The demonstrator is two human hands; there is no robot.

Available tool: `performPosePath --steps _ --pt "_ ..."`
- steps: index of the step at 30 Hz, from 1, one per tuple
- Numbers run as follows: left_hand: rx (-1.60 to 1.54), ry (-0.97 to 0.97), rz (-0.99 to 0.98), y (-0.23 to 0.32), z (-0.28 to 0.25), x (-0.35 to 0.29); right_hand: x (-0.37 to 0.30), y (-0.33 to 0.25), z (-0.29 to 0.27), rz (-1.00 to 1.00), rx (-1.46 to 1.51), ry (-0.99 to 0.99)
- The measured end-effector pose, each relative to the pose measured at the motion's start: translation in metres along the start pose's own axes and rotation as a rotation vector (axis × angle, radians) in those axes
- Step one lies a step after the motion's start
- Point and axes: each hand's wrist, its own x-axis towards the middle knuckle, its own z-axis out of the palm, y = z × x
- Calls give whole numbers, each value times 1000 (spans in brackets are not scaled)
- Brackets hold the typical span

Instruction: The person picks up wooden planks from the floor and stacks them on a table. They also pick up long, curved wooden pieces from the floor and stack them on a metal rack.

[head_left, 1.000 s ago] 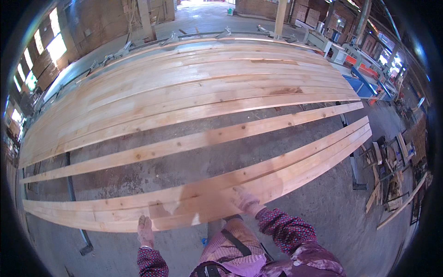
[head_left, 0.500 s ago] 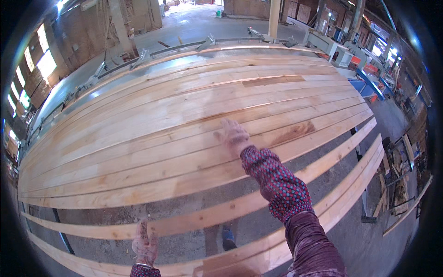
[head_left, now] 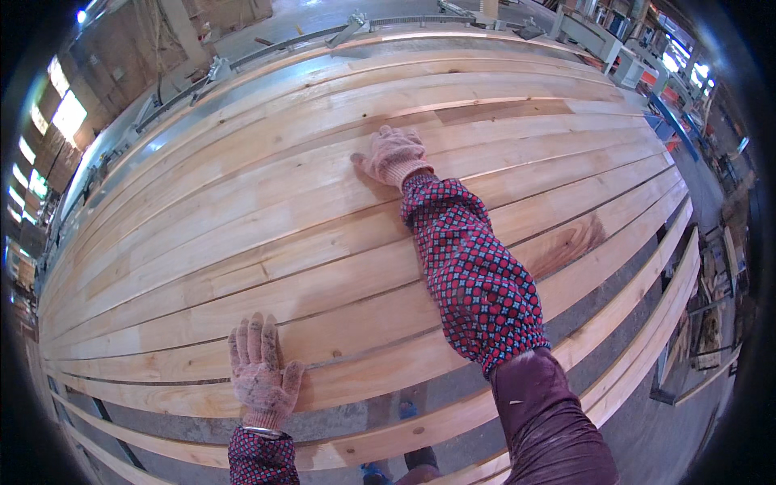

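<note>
Long pale wooden boards (head_left: 331, 299) lie side by side in front of me, with thin dark gaps between some of them. My right hand (head_left: 392, 156), in a pinkish knit glove, reaches far across them. Its fingers bend down over a board's far edge; the thumb sticks out to the left. Fingertips there are mostly hidden. My left hand (head_left: 265, 368), in a similar glove with dark stains, lies flat with fingers stretched on the boards nearest me. Closer to my body, a narrow knotted board (head_left: 420, 428) lies apart from the others.
Metal clamps (head_left: 349, 31) line a rail behind the boards. Machinery (head_left: 622, 66) and a blue bar (head_left: 672, 125) stand at the far right. Wood offcuts (head_left: 687, 335) lie on a rack at right. Floor shows through the near gaps.
My right hand has moved farther out across the boards and its fingers have curled down. My left hand has gone from the narrow near board onto the boards beyond it.
</note>
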Motion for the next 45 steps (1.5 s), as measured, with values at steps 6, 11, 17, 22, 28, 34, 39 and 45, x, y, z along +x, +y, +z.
performPosePath --steps 6,11,17,22,28,34,39,45 --pt "2 -90 12 6 -12 -29 -45 -9 -22 -55 -5 -23" --pt "-51 -85 3 17 -12 -83 -62 6 -14 -66 -50 -236" --pt "-91 -131 -5 14 -3 -104 5 101 29 163 1096 96" --pt "-117 -92 -11 13 -3 -100 40 128 64 240 508 329" --pt "-100 -79 -3 16 -4 -100 33 103 41 775 1790 430" --pt "-57 -125 10 15 -3 -95 -35 99 -20 631 2439 460" --pt "-574 40 -171 12 6 -88 -127 99 -62 253 2570 273" --pt "-2105 653 -835 -54 -17 -46 -242 80 -68 131 2552 415"
